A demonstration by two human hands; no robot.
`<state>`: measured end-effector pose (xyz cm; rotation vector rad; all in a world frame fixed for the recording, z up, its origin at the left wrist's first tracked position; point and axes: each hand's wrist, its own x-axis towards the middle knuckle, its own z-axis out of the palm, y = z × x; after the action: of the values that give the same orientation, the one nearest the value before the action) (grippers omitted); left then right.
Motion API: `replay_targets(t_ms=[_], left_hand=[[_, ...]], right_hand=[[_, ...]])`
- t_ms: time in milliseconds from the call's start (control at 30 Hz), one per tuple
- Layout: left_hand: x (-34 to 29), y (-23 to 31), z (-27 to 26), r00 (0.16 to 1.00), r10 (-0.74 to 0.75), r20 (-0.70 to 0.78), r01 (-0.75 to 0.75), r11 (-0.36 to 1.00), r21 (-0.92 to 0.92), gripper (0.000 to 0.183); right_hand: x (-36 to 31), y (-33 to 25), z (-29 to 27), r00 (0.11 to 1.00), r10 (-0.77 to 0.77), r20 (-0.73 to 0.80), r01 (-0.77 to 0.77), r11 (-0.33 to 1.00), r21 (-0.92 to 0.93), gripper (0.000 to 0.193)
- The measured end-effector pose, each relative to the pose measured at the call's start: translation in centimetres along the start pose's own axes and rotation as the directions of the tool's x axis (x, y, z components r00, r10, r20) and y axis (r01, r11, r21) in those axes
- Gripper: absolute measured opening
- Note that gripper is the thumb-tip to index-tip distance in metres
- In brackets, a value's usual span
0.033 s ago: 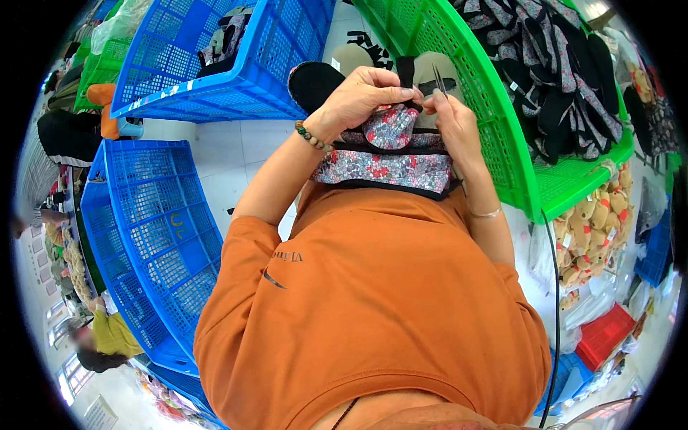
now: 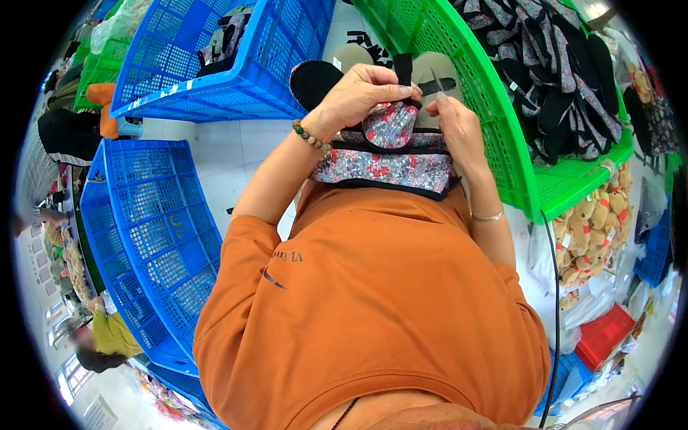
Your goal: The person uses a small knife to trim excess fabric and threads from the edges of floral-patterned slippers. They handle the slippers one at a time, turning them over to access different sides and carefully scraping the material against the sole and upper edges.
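My left hand [image 2: 365, 93] pinches the black edge of a floral slipper [image 2: 389, 126], grey with red flowers, above my lap. The slipper's far parts are partly hidden by my fingers. My right hand [image 2: 459, 129] is just to the right, apart from the slipper. Between its fingertips is a slim two-pronged metal tool [image 2: 438, 80], like tweezers or snips, with its points facing away from me. More floral fabric pieces with black edging [image 2: 383, 169] lie across my lap. A black sole [image 2: 315, 86] shows beyond my left wrist.
A blue crate [image 2: 279, 64] stands ahead on the left, and stacked blue crates [image 2: 161, 229] stand beside me. At right, a green crate [image 2: 494, 122] holds several floral and black slippers [image 2: 552, 86]. Black strips [image 2: 369, 46] lie on the floor. A black cable [image 2: 557, 308] hangs at right.
My right hand has drawn slightly to the right, away from the slipper's edge and my left fingertips, with the metal tool still in it. My left hand has hardly moved.
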<state>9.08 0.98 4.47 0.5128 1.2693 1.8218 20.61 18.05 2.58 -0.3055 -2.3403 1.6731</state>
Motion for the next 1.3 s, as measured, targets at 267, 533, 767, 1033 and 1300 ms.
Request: replay_targets(t_ms=[267,533,767,1033,1300], left_hand=[[0.7,0.2,-1.9,0.990,0.061,0.125,-0.062,0.998,0.010,0.016],[1.0,0.9,-1.3,0.991,0.028,0.135,-0.036,0.998,0.055,0.011],[1.4,0.6,-1.4,0.993,0.004,0.120,-0.008,1.000,0.030,0.006],[1.6,0.7,-1.3,0.992,0.023,0.125,-0.037,0.993,0.110,0.006],[2.3,0.7,-1.2,0.986,0.008,0.168,-0.044,0.977,0.211,0.016]], right_hand=[[-2.1,-4.0,-3.0,0.948,-0.282,0.151,0.311,0.707,-0.635,0.038],[-3.1,-7.3,-3.5,0.958,-0.259,0.126,0.228,0.412,-0.882,0.043],[-4.2,-8.1,-3.1,0.951,-0.272,0.148,0.256,0.419,-0.871,0.044],[-2.8,-7.6,-1.8,0.927,-0.331,0.178,0.305,0.387,-0.870,0.040],[-1.6,-7.7,-1.1,0.911,-0.346,0.224,0.349,0.356,-0.867,0.039]])
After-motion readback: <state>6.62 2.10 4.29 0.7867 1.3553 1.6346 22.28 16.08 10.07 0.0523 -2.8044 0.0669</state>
